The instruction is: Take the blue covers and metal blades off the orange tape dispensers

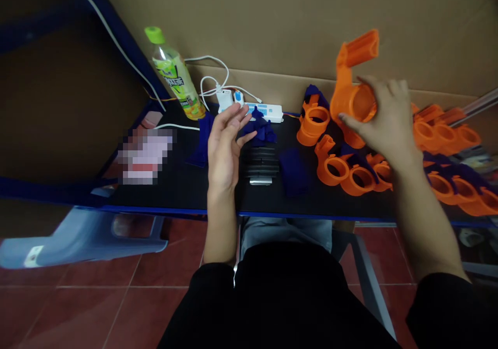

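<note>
The right hand (383,118) grips an orange plastic ring part (352,92) lifted above the desk (187,188), over a crowd of matching orange parts (338,167). The left hand (225,144) hovers open and empty beside blue cloth pieces (262,128), a power strip (264,111) and a drink bottle (175,74).

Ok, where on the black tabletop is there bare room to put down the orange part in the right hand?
The right hand holds an orange part above the table. Bare tabletop lies along the front edge, between the blurred item and the left hand, and in front of the black block. The right side is crowded with orange rings.
</note>
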`<state>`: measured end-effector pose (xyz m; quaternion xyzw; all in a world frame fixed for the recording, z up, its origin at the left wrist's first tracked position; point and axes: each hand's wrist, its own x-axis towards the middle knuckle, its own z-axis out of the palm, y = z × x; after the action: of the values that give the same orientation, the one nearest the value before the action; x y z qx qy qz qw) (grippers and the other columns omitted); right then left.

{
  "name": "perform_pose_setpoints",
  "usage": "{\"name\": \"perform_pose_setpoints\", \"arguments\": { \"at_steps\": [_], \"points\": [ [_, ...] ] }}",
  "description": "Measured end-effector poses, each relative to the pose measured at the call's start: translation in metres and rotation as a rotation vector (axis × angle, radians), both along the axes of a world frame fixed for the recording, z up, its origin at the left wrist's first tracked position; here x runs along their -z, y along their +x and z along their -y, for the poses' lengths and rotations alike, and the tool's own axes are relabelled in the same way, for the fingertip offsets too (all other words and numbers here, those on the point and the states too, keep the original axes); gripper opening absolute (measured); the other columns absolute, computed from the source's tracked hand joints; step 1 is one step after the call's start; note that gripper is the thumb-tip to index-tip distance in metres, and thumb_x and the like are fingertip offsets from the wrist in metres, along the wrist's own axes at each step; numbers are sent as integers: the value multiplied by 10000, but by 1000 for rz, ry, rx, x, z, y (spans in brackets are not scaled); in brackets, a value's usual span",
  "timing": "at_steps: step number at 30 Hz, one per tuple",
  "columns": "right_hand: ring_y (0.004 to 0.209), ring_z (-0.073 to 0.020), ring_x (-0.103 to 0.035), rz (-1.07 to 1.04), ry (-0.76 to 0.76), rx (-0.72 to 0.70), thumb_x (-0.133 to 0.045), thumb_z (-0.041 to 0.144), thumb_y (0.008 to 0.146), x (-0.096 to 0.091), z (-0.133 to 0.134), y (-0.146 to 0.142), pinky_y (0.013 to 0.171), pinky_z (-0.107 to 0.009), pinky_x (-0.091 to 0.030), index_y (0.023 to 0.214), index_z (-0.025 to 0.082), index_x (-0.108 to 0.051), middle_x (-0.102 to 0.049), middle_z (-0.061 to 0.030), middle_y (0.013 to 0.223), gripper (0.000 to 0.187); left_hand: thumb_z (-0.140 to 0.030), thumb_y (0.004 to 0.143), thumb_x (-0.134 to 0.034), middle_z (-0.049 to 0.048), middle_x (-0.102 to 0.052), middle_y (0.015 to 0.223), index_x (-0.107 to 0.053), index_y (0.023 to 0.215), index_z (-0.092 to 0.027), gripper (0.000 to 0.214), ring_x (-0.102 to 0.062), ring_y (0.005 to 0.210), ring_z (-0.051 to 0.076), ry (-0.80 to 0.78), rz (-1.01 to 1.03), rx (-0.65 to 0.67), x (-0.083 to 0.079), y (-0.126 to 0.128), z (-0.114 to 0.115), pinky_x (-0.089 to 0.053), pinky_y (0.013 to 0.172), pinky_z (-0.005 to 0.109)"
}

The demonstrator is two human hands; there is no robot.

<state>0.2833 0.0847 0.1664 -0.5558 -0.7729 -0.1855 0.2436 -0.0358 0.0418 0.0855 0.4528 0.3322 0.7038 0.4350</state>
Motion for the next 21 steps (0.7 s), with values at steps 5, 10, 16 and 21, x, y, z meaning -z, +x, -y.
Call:
{"name": "perform_pose_setpoints", "arguments": {
  "at_steps": [5, 10, 16, 21],
  "points": [
    [1452, -385, -506, 234, -279, 247, -684, 426, 1037, 4, -38, 26, 1167, -482, -355, 1634, 141, -530, -603, -247, 1528, 679, -473, 975, -711, 126, -768, 1388, -726, 1195, -251, 313, -684, 1383, 339, -3, -26, 49, 3, -2, -1, -605, 1059, 517],
    [1399, -388, -550, 342, -432, 235, -742, 352, 1023, 31, -54, 21, 1095, -506, -293, 1587, 87, -577, -630, -306, 1469, 645, -396, 982, -682, 113, -807, 1292, -753, 1124, -231, 229, -726, 1306, 305, -25, -39, 76, 0, 1, 1, -624, 984, 442],
    [1327, -369, -589, 369, -569, 222, -807, 315, 969, 42, -64, 15, 1069, -519, -267, 1469, 45, -670, -706, -319, 1314, 584, -362, 984, -679, 86, -831, 1212, -785, 1070, -240, 184, -755, 1230, 271, -48, -58, 99, -1, 2, 2, -623, 921, 377],
    [1399, -378, -563, 370, -683, 233, -779, 292, 982, 43, -70, 11, 1084, -507, -330, 1501, 32, -659, -703, -333, 1337, 593, -339, 995, -665, 83, -839, 1171, -799, 1073, -235, 187, -775, 1155, 242, -48, -54, 128, 0, 3, 2, -622, 871, 335]
  ]
}}
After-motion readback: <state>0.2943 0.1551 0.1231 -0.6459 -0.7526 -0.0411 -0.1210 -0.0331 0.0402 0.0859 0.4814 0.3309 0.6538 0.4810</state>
